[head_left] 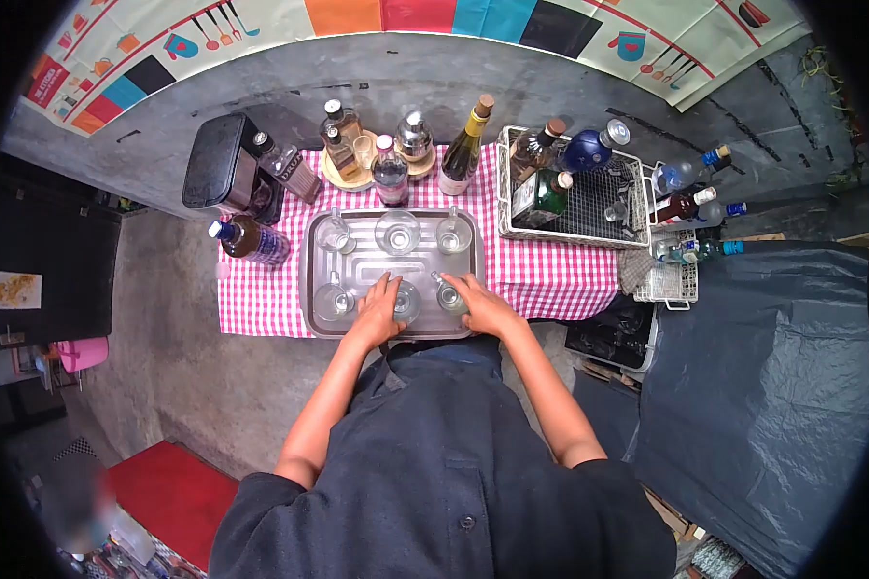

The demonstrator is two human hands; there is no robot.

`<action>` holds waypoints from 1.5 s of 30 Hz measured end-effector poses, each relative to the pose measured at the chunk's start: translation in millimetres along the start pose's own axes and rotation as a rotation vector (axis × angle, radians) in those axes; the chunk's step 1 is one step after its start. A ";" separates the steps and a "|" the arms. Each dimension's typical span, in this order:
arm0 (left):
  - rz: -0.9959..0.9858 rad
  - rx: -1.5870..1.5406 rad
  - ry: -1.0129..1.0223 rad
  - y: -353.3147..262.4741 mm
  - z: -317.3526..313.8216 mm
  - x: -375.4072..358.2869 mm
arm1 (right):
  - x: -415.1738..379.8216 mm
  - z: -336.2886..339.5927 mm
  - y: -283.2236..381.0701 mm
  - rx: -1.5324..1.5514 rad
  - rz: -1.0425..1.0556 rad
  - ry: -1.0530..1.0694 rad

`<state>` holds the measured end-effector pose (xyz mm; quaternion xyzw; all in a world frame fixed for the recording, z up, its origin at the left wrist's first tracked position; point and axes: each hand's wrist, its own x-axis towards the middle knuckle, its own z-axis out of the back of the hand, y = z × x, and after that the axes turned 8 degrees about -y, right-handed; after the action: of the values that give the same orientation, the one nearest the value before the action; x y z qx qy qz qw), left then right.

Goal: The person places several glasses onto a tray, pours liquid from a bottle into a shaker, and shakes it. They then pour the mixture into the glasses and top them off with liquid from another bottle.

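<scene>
A brown-grey metal tray [311, 261] holds several clear glasses in two rows. My left hand [377, 311] is at the front middle glass [407, 302], its fingers and thumb curved around the left side. At the front right glass [449, 295], a mug with a handle, my right hand [485, 307] grips from the right side. A third glass mug [335, 301] stands at the front left. Behind them are a back left mug [336, 234], a round glass [397, 233] and a back right mug [453, 234].
Beneath the tray lies a pink checked cloth [560, 280]. Bottles stand behind it, including a yellow-necked bottle [462, 145], alongside a cocktail shaker [414, 137]. A white wire crate [574, 241] with bottles is at right. A brown bottle [251, 241] and a black container [220, 162] are at left.
</scene>
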<state>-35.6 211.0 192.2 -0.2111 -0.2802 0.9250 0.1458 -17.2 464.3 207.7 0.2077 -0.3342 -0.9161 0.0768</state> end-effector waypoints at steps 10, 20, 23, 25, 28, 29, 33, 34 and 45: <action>0.007 -0.026 -0.053 5.4 -14.6 -0.2 | -5.5 -17.4 -13.8 0.023 -0.120 -0.203; 0.012 -0.048 -0.048 3.6 -9.4 0.5 | -7.0 -20.4 -9.9 0.019 -0.110 -0.156; 0.018 -0.046 -0.046 4.9 -10.9 -0.6 | -7.5 -25.1 -13.8 0.011 -0.098 -0.149; 0.003 -0.044 -0.046 7.2 -10.0 -0.1 | -8.0 -24.8 -14.5 0.030 -0.098 -0.160; -0.016 -0.065 -0.042 9.0 -9.0 -0.7 | -8.3 -25.4 -14.4 0.028 -0.108 -0.152; -0.033 -0.073 -0.042 10.1 -7.8 -0.5 | -8.8 -24.5 -14.8 0.027 -0.111 -0.152; -0.063 -0.055 -0.031 8.3 -3.1 -1.2 | -8.5 -23.1 -10.9 0.037 -0.118 -0.152; -0.061 -0.052 -0.028 7.7 -2.5 -0.2 | -8.6 -23.0 -10.0 0.037 -0.125 -0.154; -0.009 -0.105 -0.136 0.8 6.4 -9.7 | -23.9 -0.7 -16.4 0.041 -0.104 -0.033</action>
<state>-30.3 203.7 199.6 -0.1539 -0.3383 0.9207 0.1191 4.6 483.1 204.5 0.2111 -0.3430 -0.9151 0.0191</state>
